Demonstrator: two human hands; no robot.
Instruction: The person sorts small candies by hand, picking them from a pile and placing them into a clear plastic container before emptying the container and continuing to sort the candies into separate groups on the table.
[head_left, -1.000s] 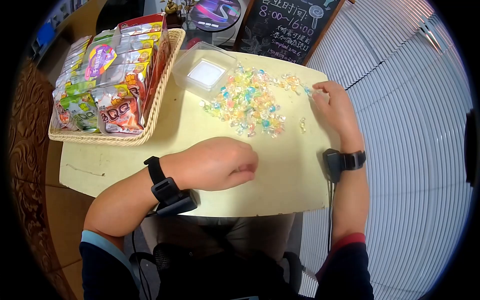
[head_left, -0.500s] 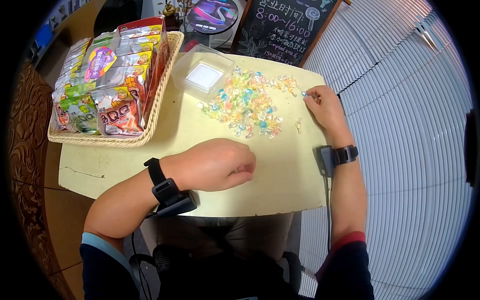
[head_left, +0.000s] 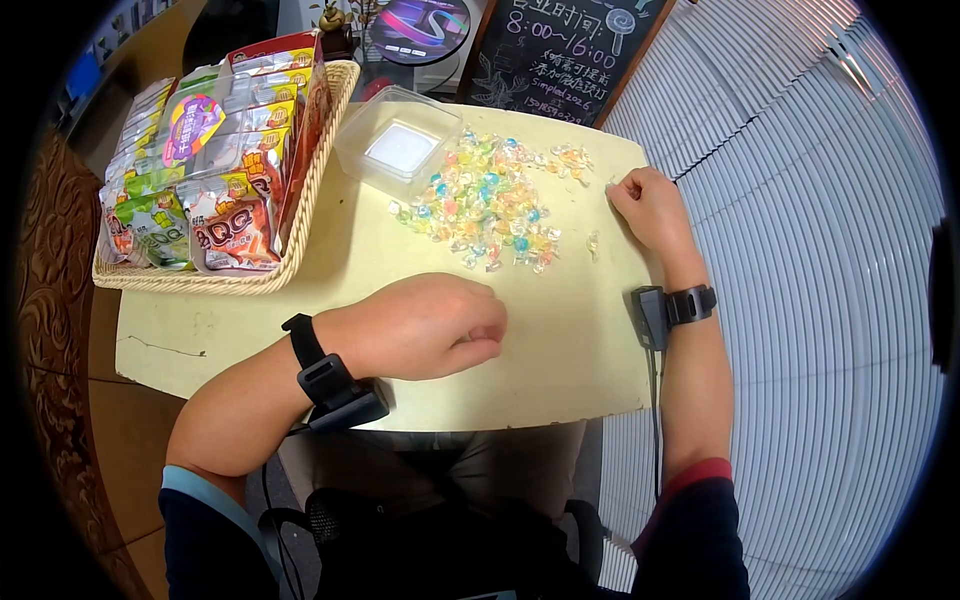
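The curled fingers of my left hand (head_left: 418, 325) hide its palm, so I can't tell whether it holds anything, and the pale bit at the fingertips of my right hand (head_left: 652, 212) is too small for me to make out. In the pile, upper candies (head_left: 487, 205) cover those beneath. The top edge of my view cuts off the chalkboard (head_left: 545, 97), whose smallest writing I can't read, and the table (head_left: 560, 350) hides my knees.

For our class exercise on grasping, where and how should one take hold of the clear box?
I'd pinch the clear box by its near wall, left hand coming from the person's side: its top looks open for fingers, while the basket and candy heap crowd its left and right.
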